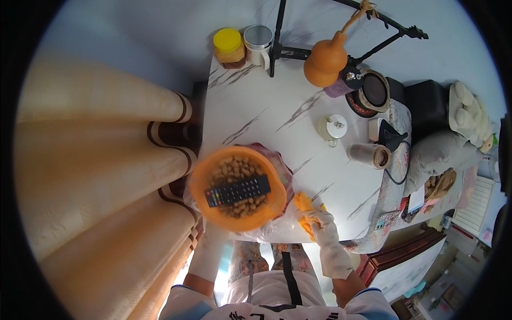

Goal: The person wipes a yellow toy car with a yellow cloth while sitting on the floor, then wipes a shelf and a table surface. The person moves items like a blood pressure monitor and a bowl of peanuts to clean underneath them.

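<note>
An orange plastic bowl [199, 188] holds unshelled peanuts [236, 164], with a black remote control [239, 191] lying across them. My left hand, in a white glove [209, 245], reaches to the near side of this bowl; its fingers are hidden beneath the bowl, so their grip cannot be seen. Clear and dark red plastic bagging [285, 170] shows around and under the bowl. Right of it, my white-gloved right hand [323, 226] grips a bunched orange cloth [306, 204] against the marble-patterned table [256, 116] near its front edge.
A lidded glass pitcher [334, 127] and a clear tumbler [368, 156] stand to the right. At the back are a yellow-lidded jar [229, 46], a lidded mug [258, 46] and a black metal rack [296, 53] with a hanging gourd [326, 62]. Beige curtains [104, 168] line the left side.
</note>
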Tool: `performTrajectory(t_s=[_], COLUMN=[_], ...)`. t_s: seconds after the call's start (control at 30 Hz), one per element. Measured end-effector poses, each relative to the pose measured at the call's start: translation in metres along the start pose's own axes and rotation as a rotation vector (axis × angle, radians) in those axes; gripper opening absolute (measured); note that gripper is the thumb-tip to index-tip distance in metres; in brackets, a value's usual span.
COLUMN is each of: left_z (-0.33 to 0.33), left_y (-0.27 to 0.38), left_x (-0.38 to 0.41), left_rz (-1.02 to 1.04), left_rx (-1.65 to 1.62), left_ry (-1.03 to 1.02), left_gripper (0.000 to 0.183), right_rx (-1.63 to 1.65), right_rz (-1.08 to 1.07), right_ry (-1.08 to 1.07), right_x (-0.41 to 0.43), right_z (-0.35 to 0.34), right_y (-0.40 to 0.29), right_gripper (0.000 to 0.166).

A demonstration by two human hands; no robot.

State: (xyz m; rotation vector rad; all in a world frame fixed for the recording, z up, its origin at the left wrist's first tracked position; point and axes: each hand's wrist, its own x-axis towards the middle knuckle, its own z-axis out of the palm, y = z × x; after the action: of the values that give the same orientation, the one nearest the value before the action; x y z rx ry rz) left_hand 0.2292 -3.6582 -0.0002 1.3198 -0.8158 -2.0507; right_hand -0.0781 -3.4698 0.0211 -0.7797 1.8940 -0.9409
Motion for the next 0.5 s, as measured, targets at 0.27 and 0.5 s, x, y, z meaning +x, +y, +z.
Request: performTrajectory(t_s=[0.27, 0.5], left_z=[-0.027, -0.036], left_y=[-0.053, -0.082], left_x=[-0.029, -0.035], left_rz=[-0.171, -0.216], left_rx=[0.205, 0.363], left_ry=[-0.135, -0.267], left_gripper=[0.034, 0.035], right_rx=[-0.051, -0.062], right_rz=[0.052, -0.092], right_ry=[0.082, 0.149], right_x=[0.004, 0.026], right_z=[-0.041, -0.058], right_y=[-0.031, -0.075], right_gripper=[0.037, 0.04])
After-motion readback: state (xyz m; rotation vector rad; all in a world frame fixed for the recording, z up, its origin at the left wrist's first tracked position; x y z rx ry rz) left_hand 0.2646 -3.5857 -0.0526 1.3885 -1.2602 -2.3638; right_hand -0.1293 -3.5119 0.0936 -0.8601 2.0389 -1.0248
